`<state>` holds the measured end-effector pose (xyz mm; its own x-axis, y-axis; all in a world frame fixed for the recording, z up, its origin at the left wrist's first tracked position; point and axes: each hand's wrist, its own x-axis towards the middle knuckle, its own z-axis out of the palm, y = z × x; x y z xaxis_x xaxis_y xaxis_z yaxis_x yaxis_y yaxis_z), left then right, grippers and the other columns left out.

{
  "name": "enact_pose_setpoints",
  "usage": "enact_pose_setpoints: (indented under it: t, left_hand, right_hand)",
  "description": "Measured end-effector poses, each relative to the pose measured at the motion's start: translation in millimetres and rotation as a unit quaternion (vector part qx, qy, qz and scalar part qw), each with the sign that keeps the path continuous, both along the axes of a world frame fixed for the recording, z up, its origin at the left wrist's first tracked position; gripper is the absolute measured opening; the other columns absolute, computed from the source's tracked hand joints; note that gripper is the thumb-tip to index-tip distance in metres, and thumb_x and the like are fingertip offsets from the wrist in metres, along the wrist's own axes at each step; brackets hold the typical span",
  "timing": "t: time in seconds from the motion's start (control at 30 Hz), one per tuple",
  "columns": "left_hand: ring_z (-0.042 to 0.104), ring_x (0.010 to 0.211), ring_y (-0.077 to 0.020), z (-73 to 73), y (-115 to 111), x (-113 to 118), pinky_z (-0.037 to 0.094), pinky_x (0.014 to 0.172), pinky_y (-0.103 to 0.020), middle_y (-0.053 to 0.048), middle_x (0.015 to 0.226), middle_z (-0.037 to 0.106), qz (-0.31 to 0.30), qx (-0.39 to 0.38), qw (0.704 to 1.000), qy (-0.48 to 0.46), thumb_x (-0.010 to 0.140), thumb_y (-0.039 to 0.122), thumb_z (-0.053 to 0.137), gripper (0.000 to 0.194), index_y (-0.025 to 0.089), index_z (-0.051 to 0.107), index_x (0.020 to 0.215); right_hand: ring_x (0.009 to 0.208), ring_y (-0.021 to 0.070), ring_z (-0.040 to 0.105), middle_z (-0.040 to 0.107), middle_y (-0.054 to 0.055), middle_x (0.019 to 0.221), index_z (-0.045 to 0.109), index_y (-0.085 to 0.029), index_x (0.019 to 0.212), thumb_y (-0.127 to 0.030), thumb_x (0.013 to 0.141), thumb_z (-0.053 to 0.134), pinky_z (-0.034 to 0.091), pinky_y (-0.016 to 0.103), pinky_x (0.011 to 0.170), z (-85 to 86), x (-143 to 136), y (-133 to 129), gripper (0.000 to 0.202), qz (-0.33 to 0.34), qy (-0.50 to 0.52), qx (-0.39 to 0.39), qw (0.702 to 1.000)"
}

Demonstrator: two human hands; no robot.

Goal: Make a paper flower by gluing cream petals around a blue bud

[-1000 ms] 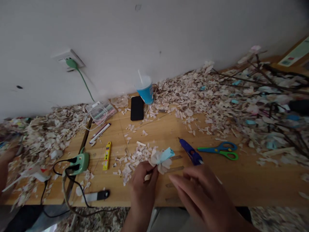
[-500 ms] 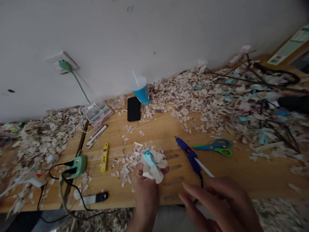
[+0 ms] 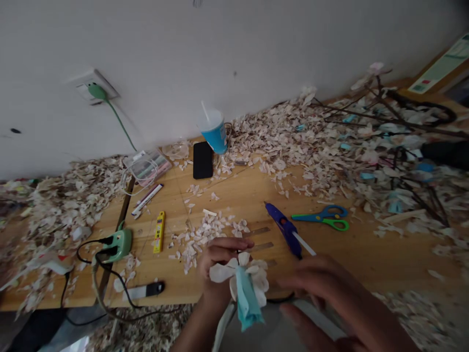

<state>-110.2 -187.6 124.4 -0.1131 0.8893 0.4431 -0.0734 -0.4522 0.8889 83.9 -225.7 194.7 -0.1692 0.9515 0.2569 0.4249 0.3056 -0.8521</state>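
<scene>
My left hand is closed round a flower of off-white petals, low in the middle of the view. A crumpled light-blue strip hangs from the flower's centre toward me. Just right of it, my right hand hovers with thumb and fingers apart and nothing visible between them; it is somewhat blurred. Beyond that hand a purple glue gun with a white glue stick lies on the wooden table. Blue-and-green scissors rest beside it.
Loose petals cover the back and right, with branches among them. A blue cup and a black phone stand near the wall. Left are a yellow box, a marker, a green power adapter, cables and a black-handled scraper.
The flower has come down toward me and tilted, so its light-blue strip now points downward. My left hand turned with it. My right hand shifted slightly, its fingers still apart.
</scene>
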Motion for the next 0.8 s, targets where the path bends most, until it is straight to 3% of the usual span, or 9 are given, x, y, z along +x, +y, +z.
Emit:
enact_pose_setpoints:
  t: [0.13,0.33,0.53,0.8]
  left_hand:
    - [0.076,0.091,-0.0226,-7.0,-6.6,-7.9,0.066,0.074,-0.036,-0.002,0.100,0.075,-0.021,0.045,0.995,0.083,0.084,0.015,0.076,0.019,0.025,0.065,0.097]
    - [0.074,0.099,-0.0228,-7.8,-9.3,-13.3,0.065,0.080,-0.036,-0.004,0.107,0.073,-0.050,0.085,0.987,0.128,0.082,0.005,0.074,0.026,0.018,0.064,0.101]
    - [0.075,0.098,-0.0227,0.2,-8.0,-7.9,0.066,0.080,-0.037,-0.005,0.106,0.073,-0.052,0.105,0.982,0.147,0.087,0.009,0.070,0.016,0.017,0.063,0.100]
    - [0.073,0.101,-0.0236,-8.0,-10.6,-14.2,0.065,0.080,-0.039,-0.007,0.107,0.072,-0.058,0.100,0.983,0.145,0.090,0.007,0.066,0.016,0.016,0.063,0.103]
  right_hand:
    - [0.067,0.0113,0.065,0.068,-0.002,0.084,0.066,-0.029,0.095,-0.029,0.091,0.062,0.054,0.018,0.058,0.6,-3.2,5.6,0.005,0.024,0.063,-0.127,0.990]
    - [0.080,0.0141,0.064,0.066,-0.001,0.088,0.067,-0.029,0.094,-0.040,0.095,0.059,0.053,0.022,0.069,0.8,-1.8,3.9,0.013,0.054,0.097,-0.245,0.963]
    - [0.080,0.0145,0.060,0.062,0.001,0.090,0.064,-0.027,0.095,-0.049,0.096,0.056,0.051,0.024,0.070,-5.8,-6.3,7.2,0.024,0.062,0.124,-0.297,0.945]
    - [0.069,0.0128,0.052,0.057,-0.001,0.080,0.062,-0.026,0.086,-0.047,0.096,0.056,0.041,0.024,0.057,-5.8,-5.8,1.1,0.025,0.059,0.097,-0.287,0.951]
